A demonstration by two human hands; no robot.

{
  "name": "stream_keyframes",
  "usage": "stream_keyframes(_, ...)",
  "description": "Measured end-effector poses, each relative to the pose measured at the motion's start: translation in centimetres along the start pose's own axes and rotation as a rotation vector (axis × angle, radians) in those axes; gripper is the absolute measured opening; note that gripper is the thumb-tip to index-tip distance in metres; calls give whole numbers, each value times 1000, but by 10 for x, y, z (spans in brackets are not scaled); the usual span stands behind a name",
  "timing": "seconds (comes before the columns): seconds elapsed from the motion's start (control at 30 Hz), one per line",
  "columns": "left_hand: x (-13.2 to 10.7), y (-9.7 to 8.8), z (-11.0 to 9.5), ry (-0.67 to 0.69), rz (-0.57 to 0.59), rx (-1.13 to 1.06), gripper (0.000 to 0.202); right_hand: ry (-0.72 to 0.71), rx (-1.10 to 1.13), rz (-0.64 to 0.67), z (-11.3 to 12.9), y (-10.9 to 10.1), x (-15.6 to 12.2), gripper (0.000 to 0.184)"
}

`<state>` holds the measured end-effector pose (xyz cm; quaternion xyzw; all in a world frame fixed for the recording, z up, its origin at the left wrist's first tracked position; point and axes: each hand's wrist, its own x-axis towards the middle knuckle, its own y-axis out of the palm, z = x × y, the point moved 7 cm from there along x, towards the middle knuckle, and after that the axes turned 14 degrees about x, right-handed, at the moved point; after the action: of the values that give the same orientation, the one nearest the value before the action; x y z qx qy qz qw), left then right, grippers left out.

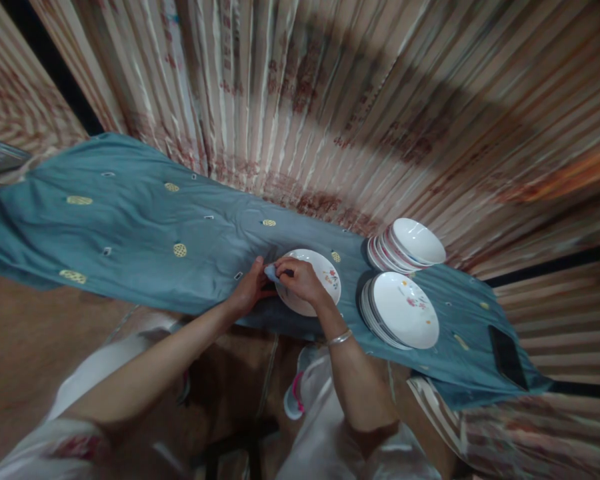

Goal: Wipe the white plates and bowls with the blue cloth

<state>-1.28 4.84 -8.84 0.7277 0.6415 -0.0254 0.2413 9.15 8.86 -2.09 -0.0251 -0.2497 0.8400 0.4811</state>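
A white plate with a floral print lies in front of me on the cloth-covered table. My left hand is at the plate's left rim, thumb raised and fingers curled around the edge, partly hidden. Over the plate, my right hand pinches a small pale blue cloth against the left part of the rim. The cloth is mostly covered by my fingers. To the right stands a stack of similar plates. Behind it, a stack of white bowls leans, its top one tilted.
A blue-green tablecloth with pineapple prints covers the long table. A dark phone lies near its right end. Pleated patterned curtains hang close behind the table, and dark poles stand at both sides.
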Motion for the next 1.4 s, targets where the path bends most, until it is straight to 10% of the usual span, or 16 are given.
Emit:
stream_keyframes(0.6, -2, -3, -2, 64, -45, 131, 40, 103, 95, 193, 21, -5, -54, 21)
stream_keyframes(1.4, -1, -1, -8, 89, -41, 140, 50, 260, -203, 55, 11, -68, -110, 23)
